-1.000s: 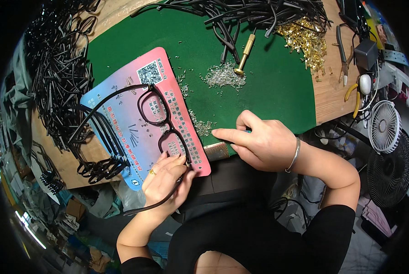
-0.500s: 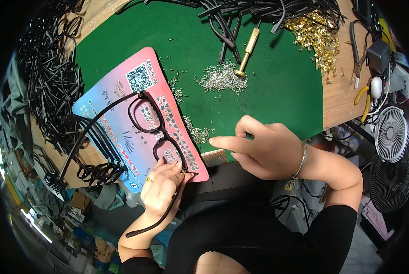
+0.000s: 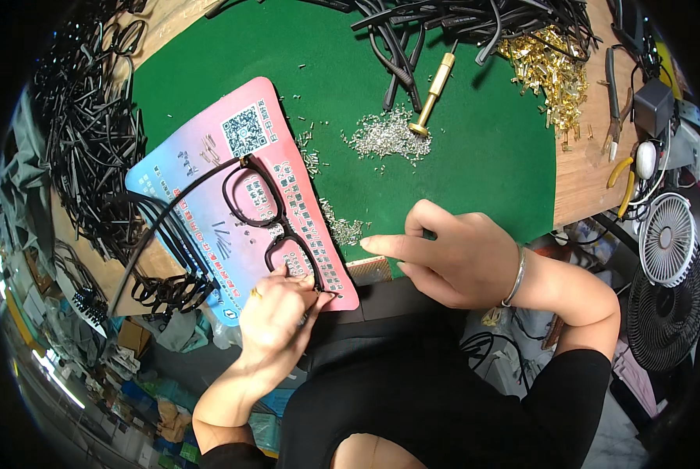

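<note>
A dark eyeglass frame lies over a pink-and-blue printed mat. One of its temples stretches away to the left. My left hand is closed around the frame's near corner, so the hinge there and the other temple are hidden. My right hand is above the green work surface, index finger stretched out and the other fingers bent apart from it. That fingertip is at the edge of a small heap of tiny silver screws beside the mat.
A brass screwdriver rests by a second heap of silver screws. Gold metal pieces are piled at the far right, near black temples. Many dark frame parts crowd the left. Yellow-handled pliers and a white fan are right.
My left hand has turned on the frame's corner, and the temple that hung below it no longer shows. My right hand stays about where it was. The whole view has shifted slightly.
</note>
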The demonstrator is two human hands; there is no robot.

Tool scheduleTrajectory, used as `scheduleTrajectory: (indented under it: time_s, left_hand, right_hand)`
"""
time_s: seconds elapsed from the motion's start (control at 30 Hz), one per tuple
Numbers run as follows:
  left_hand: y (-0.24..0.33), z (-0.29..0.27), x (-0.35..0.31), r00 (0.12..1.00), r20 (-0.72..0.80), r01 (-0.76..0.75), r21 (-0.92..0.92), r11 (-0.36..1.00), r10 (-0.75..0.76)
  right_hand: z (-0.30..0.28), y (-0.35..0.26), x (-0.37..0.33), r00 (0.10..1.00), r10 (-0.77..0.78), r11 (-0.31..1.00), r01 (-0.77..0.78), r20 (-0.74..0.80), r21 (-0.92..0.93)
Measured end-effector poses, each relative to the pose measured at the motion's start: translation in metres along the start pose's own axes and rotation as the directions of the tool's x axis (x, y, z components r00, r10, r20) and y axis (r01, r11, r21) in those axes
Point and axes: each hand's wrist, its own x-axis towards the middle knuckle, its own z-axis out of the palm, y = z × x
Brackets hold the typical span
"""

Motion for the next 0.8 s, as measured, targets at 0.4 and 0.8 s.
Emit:
scheduleTrajectory:
  time_s: [0.4, 0.8]
  left_hand:
    - [-0.014, 0.008, -0.004, 0.980, -0.075, -0.179, 0.081, 0.981, 0.185]
    - [-0.016, 0.023, -0.012, 0.948, -0.236, -0.212, 0.034, 0.977, 0.213]
  right_hand:
    - [0.002, -0.006, -0.001, 0.997, 0.011, 0.999, -0.013, -0.071, -0.037]
    - [0.042, -0.025, 0.058, 0.995, -0.052, 0.829, -0.003, 0.082, 0.560]
